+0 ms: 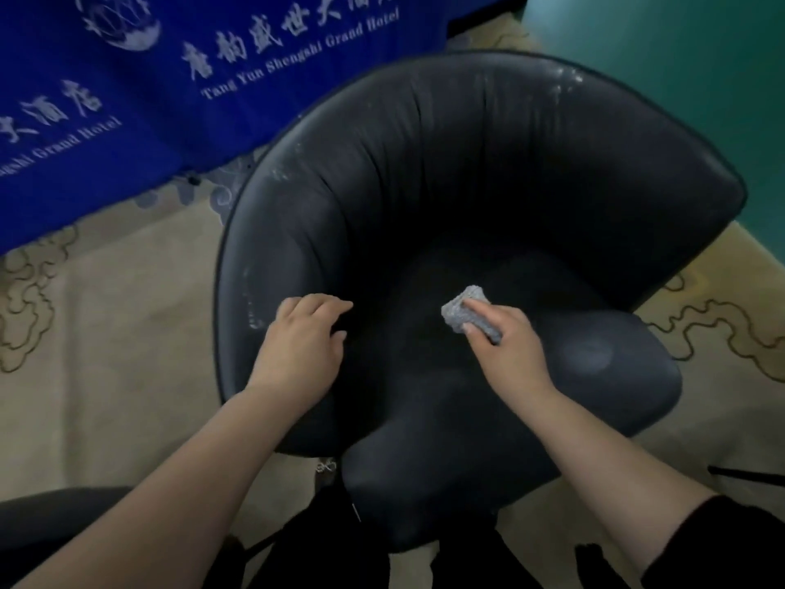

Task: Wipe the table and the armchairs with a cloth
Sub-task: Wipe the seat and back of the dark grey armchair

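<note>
Left first: blue drape (pixel 127 99), white print, legible "Tang Yun Shengshi Grand Hotel", plus Chinese characters and a logo. Patterned beige carpet (pixel 106 312) beneath. Left hand (pixel 303 344) rests on armchair (pixel 488 163) left arm, fingers loosely curled, holding nothing. Right hand (pixel 505 346) grips folded grey cloth (pixel 465 310), pressed onto dark seat. White scuffs on chair rim. Teal wall (pixel 679 57) right.

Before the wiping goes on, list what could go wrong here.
1. The cloth is wadded small under the right hand, so each pass probably covers little of the seat.
2. Whitish marks on the armchair rim sit far from the cloth and may get skipped.
3. The left hand rests on the armrest; leaning could shift the chair.
</note>
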`<action>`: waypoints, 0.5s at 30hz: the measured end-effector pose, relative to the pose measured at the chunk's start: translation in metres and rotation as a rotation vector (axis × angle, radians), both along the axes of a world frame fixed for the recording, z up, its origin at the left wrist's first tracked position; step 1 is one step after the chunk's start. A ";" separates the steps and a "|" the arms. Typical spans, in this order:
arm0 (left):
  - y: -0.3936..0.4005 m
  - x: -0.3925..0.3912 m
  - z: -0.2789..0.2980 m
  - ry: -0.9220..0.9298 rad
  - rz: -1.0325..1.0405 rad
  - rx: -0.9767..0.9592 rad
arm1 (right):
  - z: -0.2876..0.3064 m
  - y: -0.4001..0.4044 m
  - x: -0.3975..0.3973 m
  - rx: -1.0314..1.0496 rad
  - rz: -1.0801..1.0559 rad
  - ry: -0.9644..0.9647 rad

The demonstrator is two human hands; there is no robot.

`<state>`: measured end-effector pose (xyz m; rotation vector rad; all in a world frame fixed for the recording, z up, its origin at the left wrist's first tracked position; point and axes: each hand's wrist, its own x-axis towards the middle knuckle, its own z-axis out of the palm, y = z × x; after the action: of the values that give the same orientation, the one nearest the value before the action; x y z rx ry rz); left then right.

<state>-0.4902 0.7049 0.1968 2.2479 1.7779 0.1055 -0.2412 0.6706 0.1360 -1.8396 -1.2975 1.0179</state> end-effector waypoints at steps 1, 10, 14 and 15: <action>0.004 -0.011 0.007 -0.013 0.018 0.037 | 0.003 0.003 -0.010 0.001 0.015 0.017; 0.052 -0.136 0.023 -0.046 0.203 -0.003 | 0.016 0.021 -0.114 -0.009 0.026 0.181; 0.086 -0.164 0.020 -0.013 0.025 -0.225 | 0.019 0.034 -0.157 -0.010 -0.052 0.220; 0.097 -0.169 0.020 0.015 -0.030 -0.235 | 0.019 0.039 -0.168 -0.003 -0.076 0.234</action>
<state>-0.6595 0.8016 0.2165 2.1114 1.6669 -0.1205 -0.4091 0.7091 0.1554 -1.7002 -1.0796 1.1555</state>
